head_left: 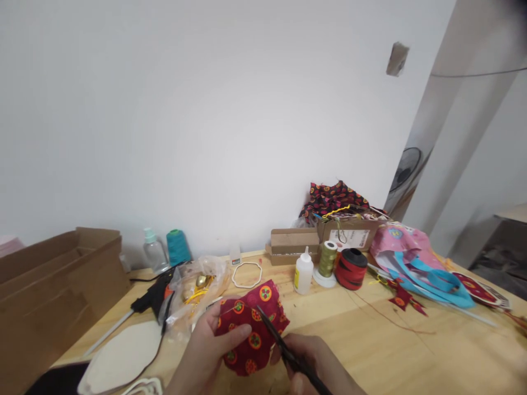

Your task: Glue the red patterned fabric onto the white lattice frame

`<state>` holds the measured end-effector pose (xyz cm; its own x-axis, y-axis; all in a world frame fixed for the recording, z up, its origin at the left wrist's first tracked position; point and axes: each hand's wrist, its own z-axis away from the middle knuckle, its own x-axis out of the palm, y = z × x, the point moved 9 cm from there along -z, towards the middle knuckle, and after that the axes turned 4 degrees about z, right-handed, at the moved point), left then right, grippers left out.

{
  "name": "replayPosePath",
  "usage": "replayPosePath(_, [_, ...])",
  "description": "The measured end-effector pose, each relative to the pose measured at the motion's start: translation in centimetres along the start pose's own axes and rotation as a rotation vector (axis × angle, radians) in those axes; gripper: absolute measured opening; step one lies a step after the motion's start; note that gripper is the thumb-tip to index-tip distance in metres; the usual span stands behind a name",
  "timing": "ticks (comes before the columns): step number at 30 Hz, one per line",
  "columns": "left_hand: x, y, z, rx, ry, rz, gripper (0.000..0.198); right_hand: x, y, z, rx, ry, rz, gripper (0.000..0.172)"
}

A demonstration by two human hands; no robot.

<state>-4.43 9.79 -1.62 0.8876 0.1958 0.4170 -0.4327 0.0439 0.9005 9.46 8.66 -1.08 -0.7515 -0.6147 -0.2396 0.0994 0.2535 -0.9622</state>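
Note:
My left hand grips a piece of dark red fabric printed with round orange, yellow and green motifs, the thumb lying across its face. In my right hand is a pair of dark scissors, its blades pointing up and left over the upper part of the cloth. Whether the blades are apart or closed I cannot tell. The cloth is held up over the wooden table, its right edge ragged. An octagonal pale ring lies just behind it.
Behind the cloth stand a white squeeze bottle, an olive thread spool and a red-black spool. To the left are a plastic bag, a glue gun and a cardboard box. Blue strap lies right.

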Motion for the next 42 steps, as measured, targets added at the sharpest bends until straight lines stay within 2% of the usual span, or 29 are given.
replayPosePath(4, [-0.3, 0.3, -0.1, 0.016, 0.009, -0.034, 0.044, -0.6, 0.7, 0.2, 0.027, 0.058, 0.048, 0.064])
replayPosePath(10, [-0.3, 0.7, 0.1, 0.023, 0.021, -0.088, 0.045, -2.0, 0.9, 0.3, -0.01, 0.171, 0.222, 0.05])
replayPosePath(17, [0.0, 0.3, 0.1, 0.019, -0.008, -0.057, 0.046, -2.1, 0.8, 0.4, 0.025, 0.18, 0.245, 0.043])
replayPosePath(20, [0.2, 0.3, 0.3, 0.009, -0.007, -0.047, 0.046, -1.4, 1.1, 0.3, 0.061, 0.121, 0.079, 0.046])
replayPosePath(23, [0.4, 0.5, 0.4, -0.001, -0.02, -0.042, 0.045, -0.5, 0.2, 0.0, 0.052, 0.038, -0.069, 0.048])
replayPosePath(27, [0.7, 0.5, 0.5, -0.006, -0.036, -0.026, 0.045, -0.2, -1.1, -0.1, 0.056, 0.025, -0.153, 0.048])
replayPosePath(31, [0.7, 0.3, 0.5, -0.012, -0.035, 0.008, 0.047, -0.1, -0.2, 0.1, 0.056, 0.02, -0.132, 0.048])
replayPosePath(37, [0.8, 0.4, 0.6, -0.005, -0.041, 0.01, 0.046, 0.3, 2.1, 0.1, 0.048, 0.028, -0.111, 0.061])
replayPosePath(42, [0.7, 0.3, 0.5, -0.007, -0.055, 0.004, 0.048, 0.1, 1.8, 0.1, 0.028, 0.044, -0.05, 0.059])
